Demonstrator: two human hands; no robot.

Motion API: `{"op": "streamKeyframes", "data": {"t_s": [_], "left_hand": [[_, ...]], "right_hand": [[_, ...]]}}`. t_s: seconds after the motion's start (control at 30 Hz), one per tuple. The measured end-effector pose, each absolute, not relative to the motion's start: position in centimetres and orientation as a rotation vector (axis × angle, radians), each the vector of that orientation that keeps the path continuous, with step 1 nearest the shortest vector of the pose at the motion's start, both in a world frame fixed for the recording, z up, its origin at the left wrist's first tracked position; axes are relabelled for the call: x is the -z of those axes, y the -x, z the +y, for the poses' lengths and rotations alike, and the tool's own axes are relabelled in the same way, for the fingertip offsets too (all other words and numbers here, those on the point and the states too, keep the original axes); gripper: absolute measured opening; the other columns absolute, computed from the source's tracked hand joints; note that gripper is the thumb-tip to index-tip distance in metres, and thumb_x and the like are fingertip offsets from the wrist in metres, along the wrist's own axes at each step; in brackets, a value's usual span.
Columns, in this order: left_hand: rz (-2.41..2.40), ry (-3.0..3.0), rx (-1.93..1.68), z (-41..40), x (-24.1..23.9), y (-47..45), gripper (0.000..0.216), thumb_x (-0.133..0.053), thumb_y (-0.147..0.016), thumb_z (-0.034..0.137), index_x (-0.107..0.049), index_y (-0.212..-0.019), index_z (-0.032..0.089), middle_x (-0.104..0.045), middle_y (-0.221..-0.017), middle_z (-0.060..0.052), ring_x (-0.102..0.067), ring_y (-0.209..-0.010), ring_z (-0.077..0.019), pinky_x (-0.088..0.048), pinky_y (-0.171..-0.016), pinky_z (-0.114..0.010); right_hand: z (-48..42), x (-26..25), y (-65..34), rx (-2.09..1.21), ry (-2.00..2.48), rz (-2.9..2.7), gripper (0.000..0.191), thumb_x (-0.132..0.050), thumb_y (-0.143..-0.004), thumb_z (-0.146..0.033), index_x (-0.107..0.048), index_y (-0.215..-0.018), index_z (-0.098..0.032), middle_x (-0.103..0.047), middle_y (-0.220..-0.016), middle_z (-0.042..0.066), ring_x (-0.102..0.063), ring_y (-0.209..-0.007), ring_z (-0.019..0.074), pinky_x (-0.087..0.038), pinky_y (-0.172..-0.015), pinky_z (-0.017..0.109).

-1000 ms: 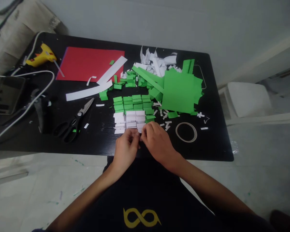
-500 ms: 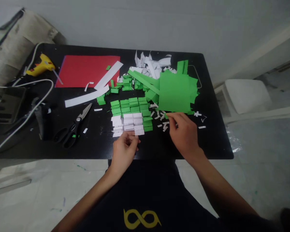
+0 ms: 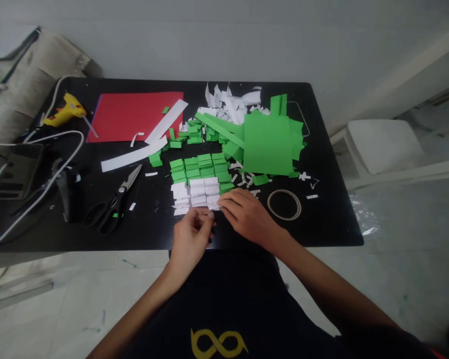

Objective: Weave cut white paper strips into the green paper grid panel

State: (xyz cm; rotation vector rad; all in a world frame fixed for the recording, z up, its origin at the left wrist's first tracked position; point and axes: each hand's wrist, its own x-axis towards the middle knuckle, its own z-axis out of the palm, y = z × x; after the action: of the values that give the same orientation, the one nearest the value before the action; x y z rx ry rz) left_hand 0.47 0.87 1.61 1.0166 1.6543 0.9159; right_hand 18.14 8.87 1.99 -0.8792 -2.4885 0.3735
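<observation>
Small folded white paper pieces (image 3: 204, 187) lie in rows, joined to rows of folded green paper pieces (image 3: 198, 167) on the black table. My left hand (image 3: 190, 232) is closed at the near edge of the white rows, thumb against fingers; whatever is between them is hidden. From the right, my right hand (image 3: 249, 214) has its fingers pressed together at the right edge of the nearest white piece, with the fingertips on it. A loose green paper piece (image 3: 261, 179) and white scraps (image 3: 243, 175) rest beyond my right hand.
A roll of tape (image 3: 284, 205) lies to the right. Green sheets (image 3: 267, 144) and crumpled white paper (image 3: 234, 97) are piled behind. Scissors (image 3: 114, 199), white strips (image 3: 132, 155), a red sheet (image 3: 134, 117), a yellow glue gun (image 3: 67, 109) and a white cable (image 3: 78, 149) are leftward.
My right hand has let go of the small green piece and moved left to the white pieces, uncovering the tape roll. My left hand has barely moved.
</observation>
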Motion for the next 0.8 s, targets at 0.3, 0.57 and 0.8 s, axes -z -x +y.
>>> {"op": "streamKeyframes", "data": {"t_s": [0.3, 0.57, 0.8], "left_hand": [[1.825, -2.299, -0.898, 2.4, -4.7, 2.4, 0.018, -0.069, -0.096, 0.027, -0.072, -0.112, 0.019, -0.072, -0.119, -0.014, -0.066, -0.112, -0.0313, -0.054, -0.096, -0.048], [1.685, -2.460, -0.685, 4.9, -3.4, 2.9, 0.010, -0.061, -0.101, 0.022, -0.069, -0.106, 0.019, -0.068, -0.135, -0.014, -0.060, -0.128, -0.0346, -0.047, -0.106, -0.056], [1.662, -2.390, -0.804, 4.7, -3.2, 3.1, 0.009, -0.065, -0.099, 0.025, -0.067, -0.106, 0.018, -0.070, -0.129, -0.013, -0.064, -0.124, -0.0321, -0.048, -0.107, -0.054]], "right_hand": [[9.3, -1.9, -18.1, -0.333, 0.854, -2.505, 0.020, -0.054, -0.105, -0.010, -0.073, -0.111, -0.013, -0.075, -0.107, 0.011, -0.062, -0.103, 0.0260, -0.052, -0.096, 0.041], [9.3, -1.7, -17.8, -0.368, 0.905, -2.505, 0.025, -0.051, -0.107, -0.012, -0.075, -0.114, -0.016, -0.075, -0.107, 0.010, -0.061, -0.104, 0.0255, -0.052, -0.095, 0.041], [9.0, -1.8, -17.6, -0.407, 0.940, -2.475, 0.025, -0.051, -0.109, -0.016, -0.075, -0.115, -0.016, -0.075, -0.108, 0.010, -0.062, -0.105, 0.0251, -0.051, -0.096, 0.042]]}}
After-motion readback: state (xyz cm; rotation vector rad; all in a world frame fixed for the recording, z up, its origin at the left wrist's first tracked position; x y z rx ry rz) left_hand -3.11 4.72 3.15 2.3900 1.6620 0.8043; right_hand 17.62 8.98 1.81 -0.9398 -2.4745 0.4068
